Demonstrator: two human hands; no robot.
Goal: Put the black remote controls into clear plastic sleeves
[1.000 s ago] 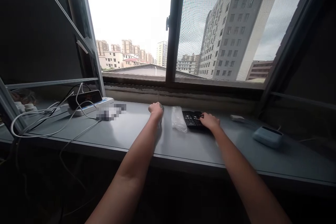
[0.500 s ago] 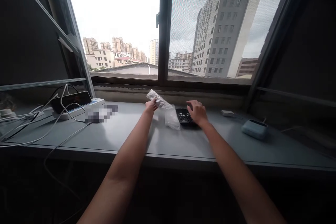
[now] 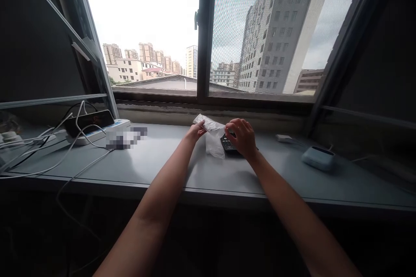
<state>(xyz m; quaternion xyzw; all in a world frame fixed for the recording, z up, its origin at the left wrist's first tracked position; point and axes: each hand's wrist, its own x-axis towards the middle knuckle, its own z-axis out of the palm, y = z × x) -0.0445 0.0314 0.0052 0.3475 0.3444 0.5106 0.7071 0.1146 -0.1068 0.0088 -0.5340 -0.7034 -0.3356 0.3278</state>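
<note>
My left hand [image 3: 197,130] pinches the left end of a crinkled clear plastic bag [image 3: 211,126], raised above the desk. At the bag's other end is my right hand [image 3: 241,136], its thumb and fingertips closed on the plastic. Whether anything lies inside the bag is hard to see. Below it, a second piece of clear plastic wrap [image 3: 215,146] rests on the desk; I cannot tell if the two are joined. Partly hidden under my right hand is a black keypad device with small light buttons [image 3: 228,143], lying flat on the desk.
A grey desk [image 3: 156,156] runs beneath a window. On the left stand a phone [image 3: 94,123], a white power strip [image 3: 121,124] and tangled white cables [image 3: 58,162]. To the right lie a light blue box-shaped device [image 3: 317,159] and a small white adapter [image 3: 283,138].
My left hand has moved right with the plastic bag. My right hand has come left from above the black device, and its fingers have closed on the bag's right end.
</note>
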